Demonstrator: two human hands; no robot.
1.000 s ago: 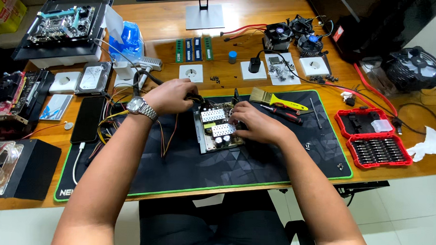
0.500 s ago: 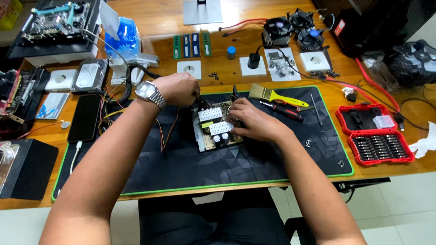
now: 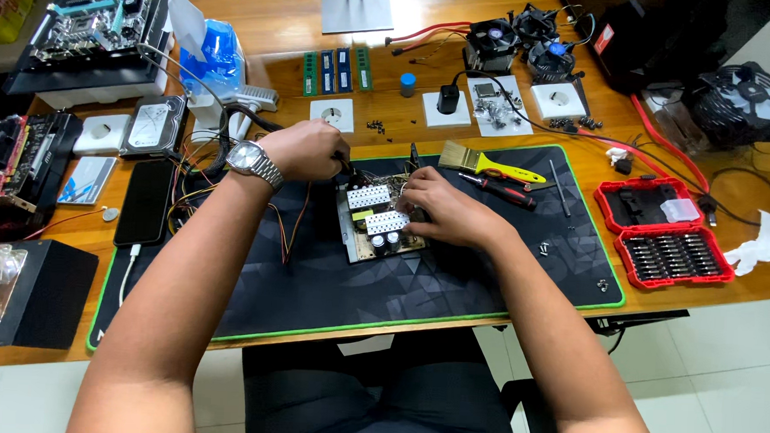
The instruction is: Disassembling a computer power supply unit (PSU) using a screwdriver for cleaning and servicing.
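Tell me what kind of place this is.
Probably a computer repair bench: a motherboard, memory sticks, cooler fans and a red bit set lie around the mat, and both hands work on an open circuit board.

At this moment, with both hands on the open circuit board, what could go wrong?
1. The left hand grips cables at the edge of the circuit board; a tug could strain the wires trailing off it.
2. The right hand rests on bare components; pressure might bend them.
3. Loose screws lie on the mat near the right forearm and could get swept off.
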